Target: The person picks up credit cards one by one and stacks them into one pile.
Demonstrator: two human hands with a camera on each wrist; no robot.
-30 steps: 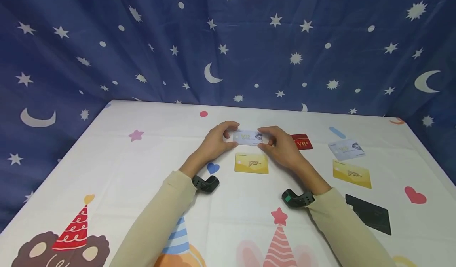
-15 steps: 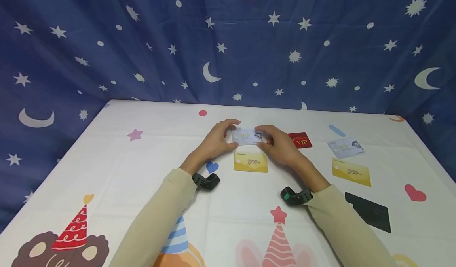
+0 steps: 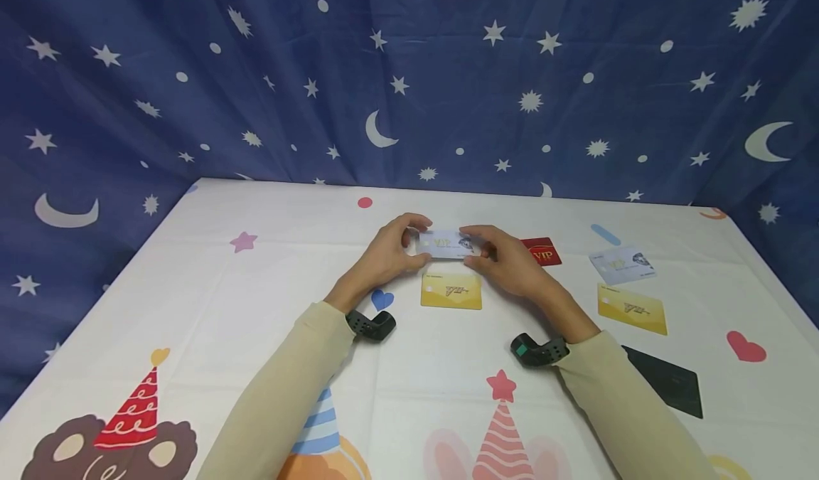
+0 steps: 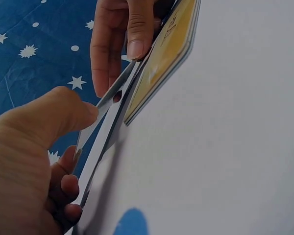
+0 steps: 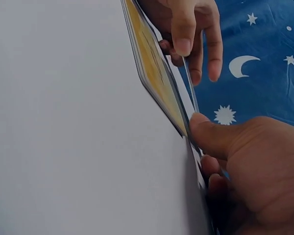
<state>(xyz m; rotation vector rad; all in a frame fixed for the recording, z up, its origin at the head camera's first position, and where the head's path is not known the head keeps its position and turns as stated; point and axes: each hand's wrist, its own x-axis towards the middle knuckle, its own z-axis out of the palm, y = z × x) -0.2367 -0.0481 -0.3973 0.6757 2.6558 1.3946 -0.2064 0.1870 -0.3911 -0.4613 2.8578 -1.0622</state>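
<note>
In the head view a silver VIP card (image 3: 446,244) is held level at the middle of the table by both hands. My left hand (image 3: 386,252) pinches its left end between thumb and fingers. My right hand (image 3: 508,261) grips the right end the same way. The wrist views show this card (image 4: 106,104) nearly edge-on, slightly above the white surface. Just nearer to me lies a yellow card (image 3: 451,292), whose layered edge in the left wrist view suggests a stack. Behind the right hand, a red VIP card (image 3: 542,252) is partly covered.
On the right, a second silver card (image 3: 622,266), another yellow card (image 3: 632,311) and a black card (image 3: 672,386) form a column; my right sleeve (image 3: 630,402) covers part of the black one. A blue star-patterned curtain (image 3: 448,75) hangs behind the printed white tablecloth (image 3: 307,252).
The silver card appears to have risen slightly, with a dark edge showing beneath it. Both hands keep their pinch on its ends and have barely moved. The other cards lie as before.
</note>
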